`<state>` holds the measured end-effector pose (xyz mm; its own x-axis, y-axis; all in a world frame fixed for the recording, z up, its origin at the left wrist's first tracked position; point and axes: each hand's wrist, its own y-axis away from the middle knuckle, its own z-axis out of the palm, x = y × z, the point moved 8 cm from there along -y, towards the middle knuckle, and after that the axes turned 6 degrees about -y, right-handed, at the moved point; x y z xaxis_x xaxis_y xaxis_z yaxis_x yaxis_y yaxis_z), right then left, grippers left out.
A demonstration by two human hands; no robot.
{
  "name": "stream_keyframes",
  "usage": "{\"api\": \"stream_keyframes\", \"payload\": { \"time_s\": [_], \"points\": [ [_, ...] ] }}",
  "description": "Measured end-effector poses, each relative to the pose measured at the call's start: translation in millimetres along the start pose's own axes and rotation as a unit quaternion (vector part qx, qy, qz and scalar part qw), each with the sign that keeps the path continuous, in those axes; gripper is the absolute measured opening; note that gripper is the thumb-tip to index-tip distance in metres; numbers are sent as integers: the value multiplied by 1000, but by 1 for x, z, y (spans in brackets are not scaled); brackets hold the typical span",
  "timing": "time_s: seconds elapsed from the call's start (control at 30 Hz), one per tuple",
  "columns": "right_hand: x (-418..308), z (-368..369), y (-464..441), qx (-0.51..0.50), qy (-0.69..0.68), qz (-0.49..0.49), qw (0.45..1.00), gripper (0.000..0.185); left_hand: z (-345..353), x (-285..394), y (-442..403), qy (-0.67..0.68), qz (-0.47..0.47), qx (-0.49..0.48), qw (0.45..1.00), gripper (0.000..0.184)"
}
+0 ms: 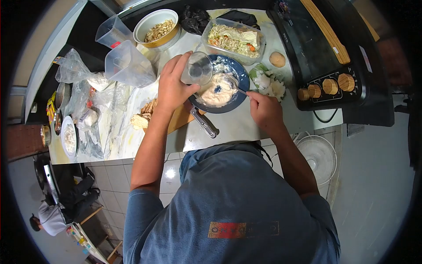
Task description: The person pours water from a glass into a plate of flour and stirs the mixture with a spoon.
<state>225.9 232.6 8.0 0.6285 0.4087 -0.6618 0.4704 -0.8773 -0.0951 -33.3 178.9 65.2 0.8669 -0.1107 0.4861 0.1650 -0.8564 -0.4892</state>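
Note:
My left hand (172,86) is closed around a small clear cup (198,68), tilted over the left rim of a dark blue bowl (237,100). Inside the bowl lies a thick, pale batter (213,93), with some smeared up the far wall. My right hand (266,111) grips the handle of a metal utensil (240,90), whose head sits in the batter; whether it is a spoon or a fork I cannot tell. Close below the bowl, a knife (203,123) rests by a wooden cutting board (179,119) with chopped brownish food (148,109) at its left.
Behind the bowl stand a plastic container of shredded vegetables (233,42) and a pot of chopped pieces (158,33). Clear pitchers (127,64) and plastic bags (83,83) fill the left. A black cooker (327,86) is at right, a fan (314,158) below. Another person (52,218) sits lower left.

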Motion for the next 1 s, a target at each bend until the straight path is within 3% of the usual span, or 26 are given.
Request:
{"api": "stream_keyframes", "payload": {
  "time_s": [0.33, 1.0],
  "points": [
    [7, 4, 1, -10, -49, 51, 997, 21, 15, 16, 2, -49, 41, -32, 997, 85],
    [-1, 4, 10, 9, -23, 32, 999, 21, 22, 21, -1, -82, 83, -44, 992, 83]
  ]
}}
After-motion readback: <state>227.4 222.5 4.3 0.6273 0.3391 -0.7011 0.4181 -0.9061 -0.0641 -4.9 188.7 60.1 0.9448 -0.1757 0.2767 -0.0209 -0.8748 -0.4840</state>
